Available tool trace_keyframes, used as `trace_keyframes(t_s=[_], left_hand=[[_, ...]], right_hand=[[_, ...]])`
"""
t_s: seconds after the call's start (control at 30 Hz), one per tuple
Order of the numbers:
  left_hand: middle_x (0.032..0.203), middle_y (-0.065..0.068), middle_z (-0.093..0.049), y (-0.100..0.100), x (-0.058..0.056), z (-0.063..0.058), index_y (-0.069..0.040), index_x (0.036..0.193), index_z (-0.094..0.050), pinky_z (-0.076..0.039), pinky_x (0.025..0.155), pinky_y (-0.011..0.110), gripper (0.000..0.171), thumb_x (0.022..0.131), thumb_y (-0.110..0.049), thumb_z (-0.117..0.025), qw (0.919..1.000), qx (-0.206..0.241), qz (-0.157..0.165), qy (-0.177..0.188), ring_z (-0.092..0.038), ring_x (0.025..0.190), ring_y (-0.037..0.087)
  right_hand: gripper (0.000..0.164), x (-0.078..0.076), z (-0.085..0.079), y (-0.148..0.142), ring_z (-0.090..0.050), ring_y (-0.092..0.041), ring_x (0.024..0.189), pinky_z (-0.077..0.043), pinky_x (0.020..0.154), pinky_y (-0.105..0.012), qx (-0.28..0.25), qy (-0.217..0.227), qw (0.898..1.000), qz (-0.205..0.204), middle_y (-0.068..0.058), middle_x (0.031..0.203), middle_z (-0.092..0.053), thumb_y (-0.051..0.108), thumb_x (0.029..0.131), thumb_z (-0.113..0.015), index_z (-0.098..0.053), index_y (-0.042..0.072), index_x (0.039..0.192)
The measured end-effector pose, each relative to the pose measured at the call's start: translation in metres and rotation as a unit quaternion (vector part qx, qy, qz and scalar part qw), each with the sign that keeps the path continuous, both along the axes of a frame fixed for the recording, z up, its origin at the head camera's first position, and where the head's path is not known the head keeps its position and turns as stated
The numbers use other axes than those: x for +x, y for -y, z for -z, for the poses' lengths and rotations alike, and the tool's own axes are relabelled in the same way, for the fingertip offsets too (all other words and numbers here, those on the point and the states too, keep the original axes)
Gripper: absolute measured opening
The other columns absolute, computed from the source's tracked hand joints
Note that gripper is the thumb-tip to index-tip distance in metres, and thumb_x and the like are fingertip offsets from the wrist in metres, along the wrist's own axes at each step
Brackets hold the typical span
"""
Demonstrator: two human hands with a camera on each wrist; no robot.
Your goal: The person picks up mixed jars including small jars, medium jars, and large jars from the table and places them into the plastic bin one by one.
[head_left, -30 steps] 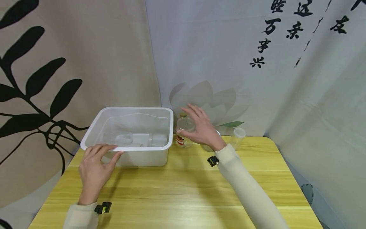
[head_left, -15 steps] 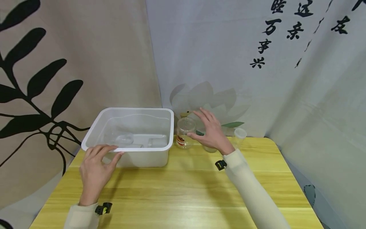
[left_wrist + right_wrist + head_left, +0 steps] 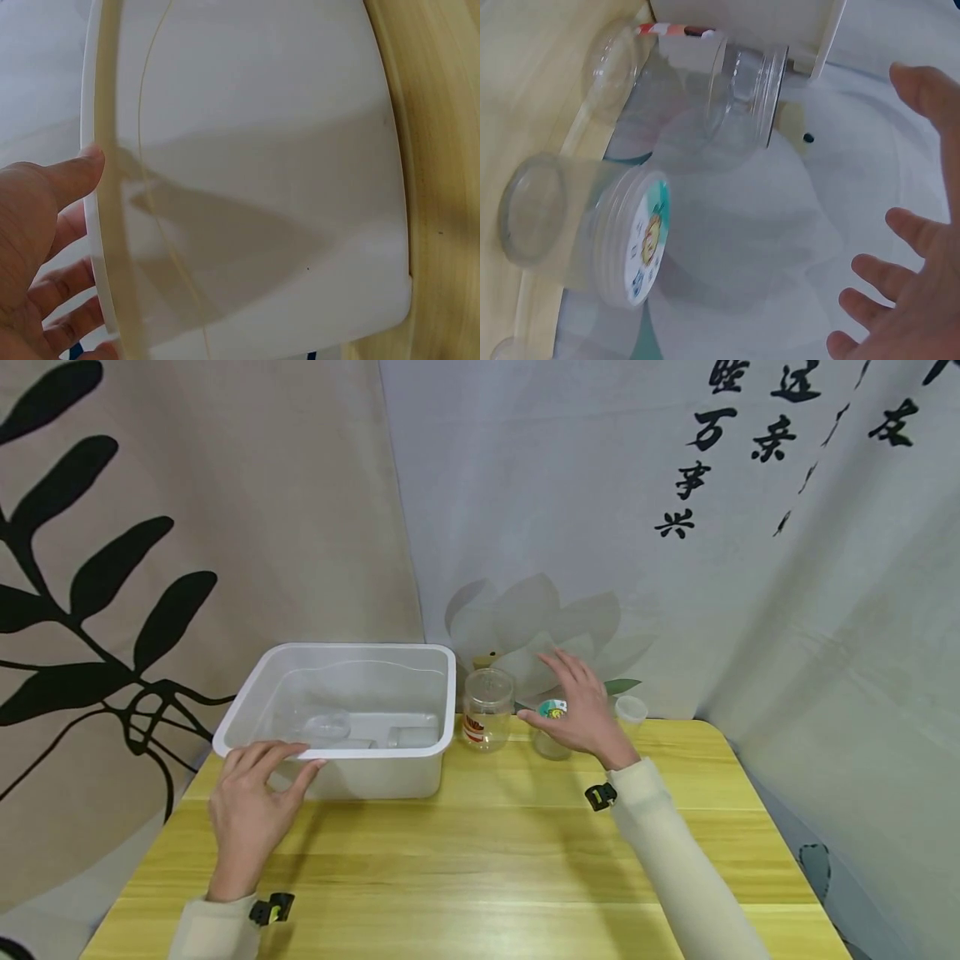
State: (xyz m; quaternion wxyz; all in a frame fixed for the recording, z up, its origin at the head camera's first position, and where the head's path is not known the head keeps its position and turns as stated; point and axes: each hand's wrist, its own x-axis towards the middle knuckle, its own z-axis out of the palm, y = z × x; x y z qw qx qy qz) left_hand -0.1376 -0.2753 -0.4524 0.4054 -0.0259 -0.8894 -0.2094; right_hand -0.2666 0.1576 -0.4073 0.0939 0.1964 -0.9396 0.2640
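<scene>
My left hand [image 3: 251,818] holds the front rim of a white plastic tub [image 3: 386,777]. In the left wrist view the thumb lies on the near side of the rim and the fingers [image 3: 64,285] reach behind it. My right hand [image 3: 581,714] hovers with spread fingers over a small clear jar [image 3: 574,221], whose lid [image 3: 649,240] carries a green and white label; nothing is between thumb and fingers. Left of that jar stands a taller, lidless clear jar [image 3: 487,706] with a red label, close to the tub's right side.
Inside the tub lie several clear containers [image 3: 412,737]. A small clear cup with a white top [image 3: 631,708] stands right of the right hand, partly hidden by it. Printed curtains [image 3: 540,510] hang right behind the wooden table [image 3: 450,877].
My right hand has moved right, away from the taller jar and over to the small lidded one, whose label has come into sight. The left hand has stayed at the tub's rim.
</scene>
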Motion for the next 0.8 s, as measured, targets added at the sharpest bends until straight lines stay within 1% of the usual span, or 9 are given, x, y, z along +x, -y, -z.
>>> trace_keyframes(t_s=[0.13,0.2,0.43,0.53,0.7,0.8], left_hand=[[0.102,0.009,-0.076,-0.001,0.0,-0.001,-0.013,0.1,-0.08,-0.041,0.057,0.034,0.034,0.073,-0.029,-0.094,1.0,-0.001,0.0,0.001,-0.061,0.094,0.03],[0.102,0.008,-0.076,-0.001,0.0,-0.001,-0.013,0.1,-0.08,-0.041,0.056,0.034,0.034,0.073,-0.028,-0.094,1.0,0.0,0.0,-0.001,-0.061,0.094,0.029],[0.102,0.008,-0.076,-0.001,0.001,-0.001,-0.013,0.101,-0.081,-0.041,0.067,0.03,0.034,0.072,-0.025,-0.094,0.9998,0.003,0.016,-0.012,-0.061,0.092,0.029],[0.102,0.008,-0.076,-0.001,0.002,-0.001,-0.013,0.101,-0.081,-0.041,0.067,0.03,0.034,0.072,-0.025,-0.094,0.9998,0.002,0.017,-0.014,-0.061,0.091,0.029],[0.101,0.008,-0.076,-0.001,0.002,-0.001,-0.014,0.101,-0.081,-0.04,0.066,0.029,0.034,0.071,-0.026,-0.095,0.9998,0.001,0.014,-0.014,-0.061,0.091,0.029],[0.101,0.008,-0.076,-0.001,0.002,-0.002,-0.014,0.101,-0.081,-0.041,0.065,0.029,0.035,0.071,-0.026,-0.095,0.9998,-0.001,0.014,-0.014,-0.061,0.091,0.029]], right_hand=[[0.093,0.0,0.003,-0.011,-0.015,-0.041,0.158,-0.015,0.12,-0.072,-0.004,0.006,1.0,0.013,-0.011,0.171,-0.02,0.058,0.087,-0.074,-0.029,0.024,0.162],[0.094,0.0,0.004,-0.016,-0.014,-0.043,0.158,-0.014,0.12,-0.072,-0.005,0.015,1.0,0.019,-0.012,0.171,-0.019,0.058,0.088,-0.074,-0.028,0.024,0.162],[0.097,-0.001,0.01,-0.035,-0.013,-0.043,0.158,-0.013,0.12,-0.073,-0.002,0.034,0.999,0.037,-0.011,0.172,-0.018,0.06,0.088,-0.073,-0.025,0.023,0.163],[0.099,-0.001,0.012,-0.042,-0.014,-0.044,0.157,-0.014,0.118,-0.075,-0.006,0.039,0.998,0.044,-0.012,0.172,-0.018,0.059,0.087,-0.074,-0.024,0.023,0.164],[0.101,-0.002,0.017,-0.053,-0.013,-0.044,0.157,-0.011,0.12,-0.074,-0.015,0.055,0.996,0.061,-0.013,0.172,-0.016,0.058,0.086,-0.076,-0.021,0.027,0.164],[0.101,-0.003,0.02,-0.062,-0.011,-0.045,0.157,-0.009,0.121,-0.073,-0.017,0.064,0.995,0.069,-0.016,0.172,-0.015,0.057,0.088,-0.075,-0.02,0.024,0.165]])
